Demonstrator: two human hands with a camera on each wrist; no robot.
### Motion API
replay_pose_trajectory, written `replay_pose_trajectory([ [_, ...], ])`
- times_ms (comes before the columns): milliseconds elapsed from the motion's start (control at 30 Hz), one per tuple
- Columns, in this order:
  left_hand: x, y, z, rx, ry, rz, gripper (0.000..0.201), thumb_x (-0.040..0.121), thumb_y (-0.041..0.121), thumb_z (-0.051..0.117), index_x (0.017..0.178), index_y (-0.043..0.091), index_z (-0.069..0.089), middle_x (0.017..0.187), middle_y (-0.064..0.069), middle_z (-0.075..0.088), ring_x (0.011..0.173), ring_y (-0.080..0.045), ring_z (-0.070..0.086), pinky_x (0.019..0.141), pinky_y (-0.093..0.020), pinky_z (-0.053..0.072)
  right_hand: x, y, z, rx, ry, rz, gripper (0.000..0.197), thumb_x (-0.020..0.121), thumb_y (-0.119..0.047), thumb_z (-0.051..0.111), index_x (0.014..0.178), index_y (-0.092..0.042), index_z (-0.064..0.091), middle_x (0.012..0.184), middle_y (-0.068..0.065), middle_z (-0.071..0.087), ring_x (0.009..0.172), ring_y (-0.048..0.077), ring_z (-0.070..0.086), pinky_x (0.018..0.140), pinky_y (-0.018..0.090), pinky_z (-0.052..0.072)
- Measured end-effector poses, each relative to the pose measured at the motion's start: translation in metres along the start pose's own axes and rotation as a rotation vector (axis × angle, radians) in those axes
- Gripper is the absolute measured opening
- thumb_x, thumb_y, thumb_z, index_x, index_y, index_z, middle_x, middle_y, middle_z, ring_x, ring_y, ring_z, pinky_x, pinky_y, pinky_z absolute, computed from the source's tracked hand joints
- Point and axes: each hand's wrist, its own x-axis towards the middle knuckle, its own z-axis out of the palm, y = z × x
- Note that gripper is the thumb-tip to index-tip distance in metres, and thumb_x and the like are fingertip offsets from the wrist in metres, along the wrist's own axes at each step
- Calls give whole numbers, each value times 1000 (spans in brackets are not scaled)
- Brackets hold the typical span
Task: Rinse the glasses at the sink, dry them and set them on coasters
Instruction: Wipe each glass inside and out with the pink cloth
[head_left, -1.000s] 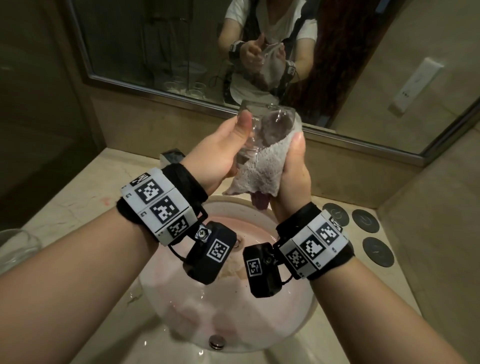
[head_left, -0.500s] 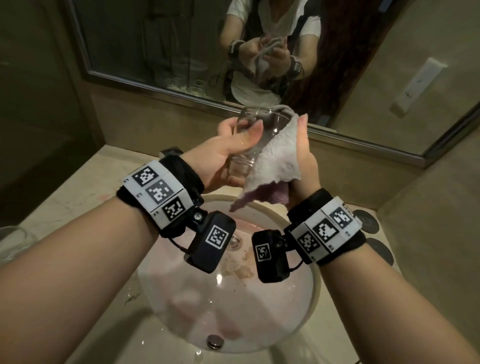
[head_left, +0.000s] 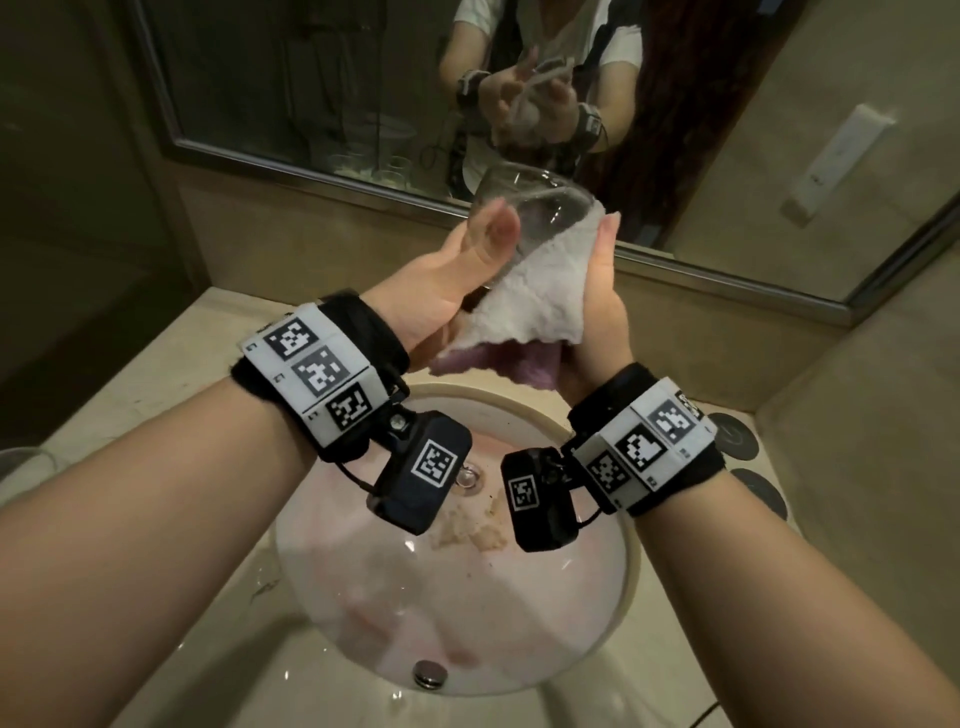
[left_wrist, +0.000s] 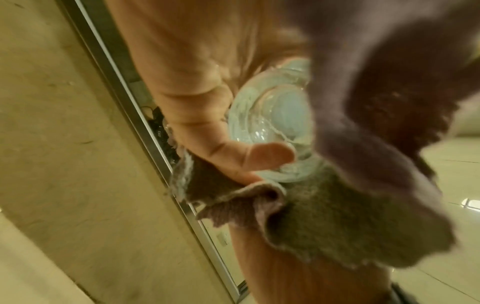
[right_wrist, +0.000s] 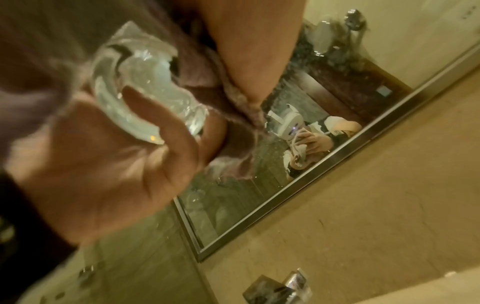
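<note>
My left hand grips a clear drinking glass above the sink, thumb across its near side, mouth tilted up towards the mirror. My right hand holds a white and purple cloth wrapped against the glass's right side and base. In the left wrist view the thick glass base shows beside my thumb, with the cloth hanging under it. In the right wrist view the glass lies in my left palm, with the cloth behind it. Dark round coasters lie on the counter at the right.
The round basin lies below my wrists, wet, with a drain plug at its near rim. Another glass stands at the counter's left edge. The mirror runs along the back wall. A chrome tap shows at the counter.
Both hands have turned the glass against the cloth. The cloth has slid from over the rim down to the glass's side and base, and the open mouth now shows.
</note>
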Motion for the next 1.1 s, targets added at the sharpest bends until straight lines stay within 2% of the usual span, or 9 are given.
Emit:
replay_pose_trajectory([
  [100,-2,3,-1,106,37,-21,118,43,82,50,147,35,17,145,-7,38,77,-12,67,69,-29,58,1,0,-6,62,12,1,56,92,-61,33,103,-13,58,86,2,65,84,13,63,87,33,51],
  [233,1,0,-1,387,189,0,92,47,82,31,122,31,24,107,8,48,74,-11,61,59,-26,56,-8,5,3,-130,101,-131,95,73,-79,45,145,-19,31,142,10,45,129,24,46,111,47,33],
  [333,6,-3,1,419,269,90,56,82,70,28,122,31,35,110,6,53,103,-24,60,87,-45,53,-8,12,1,-263,139,-322,77,85,-57,34,150,-22,10,155,9,19,141,21,25,116,46,23],
  [433,5,-2,4,151,245,22,83,68,81,44,130,26,44,123,-2,59,114,-21,58,97,-45,47,-7,18,-1,-401,89,-484,82,86,-60,32,150,-17,5,157,10,12,145,19,16,118,45,17],
  [533,2,-1,7,27,127,4,111,32,84,64,122,21,48,118,-6,62,110,-21,62,88,-42,52,-9,18,-3,-353,14,-366,105,70,-87,34,148,-18,20,147,11,39,136,20,38,112,47,31],
  [600,3,-3,8,-103,113,22,90,40,57,80,113,13,50,106,-3,64,101,-15,64,86,-33,54,-10,13,-3,-233,14,-213,110,64,-90,38,144,-14,32,134,10,54,125,20,52,107,43,40],
  [767,8,-5,5,112,98,49,52,58,31,78,101,24,50,99,9,59,91,-4,58,77,-20,46,-8,6,-11,123,91,105,48,100,-46,34,100,-5,60,87,10,72,81,19,69,80,36,55],
  [867,7,-5,-2,257,136,144,61,47,47,77,101,27,55,102,7,62,97,-3,59,84,-18,44,-8,8,-12,177,52,84,40,103,-38,31,100,-10,59,83,5,74,84,20,68,85,40,53],
  [1100,7,-6,-4,190,121,306,51,56,23,82,101,23,56,95,9,67,94,-1,62,89,-19,47,-17,16,-10,213,9,147,18,97,-17,43,109,-11,56,102,11,63,90,27,63,79,39,56],
])
